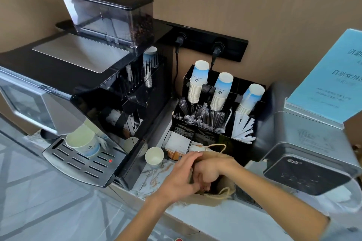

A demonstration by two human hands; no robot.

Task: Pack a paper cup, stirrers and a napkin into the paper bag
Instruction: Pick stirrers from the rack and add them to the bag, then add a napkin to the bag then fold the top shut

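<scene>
A brown paper bag (225, 188) with rope handles stands on the marble counter in front of a black organiser. My left hand (182, 176) grips the bag's left rim, fingers over the edge. My right hand (209, 170) reaches down into the bag's mouth; its fingers are hidden inside, so I cannot tell what it holds. A single paper cup (154, 157) stands upright on the counter just left of the bag. The organiser holds three stacks of upturned paper cups (220, 92), wrapped stirrers (207, 116), white paper-wrapped sticks (242, 127) and napkins (179, 142).
A black coffee machine (78, 92) fills the left side, with a paper cup (84, 141) on its drip tray. A grey appliance (311, 154) with a blue sign (331, 76) on top stands right of the bag. Power plugs (216, 50) sit on the wall behind.
</scene>
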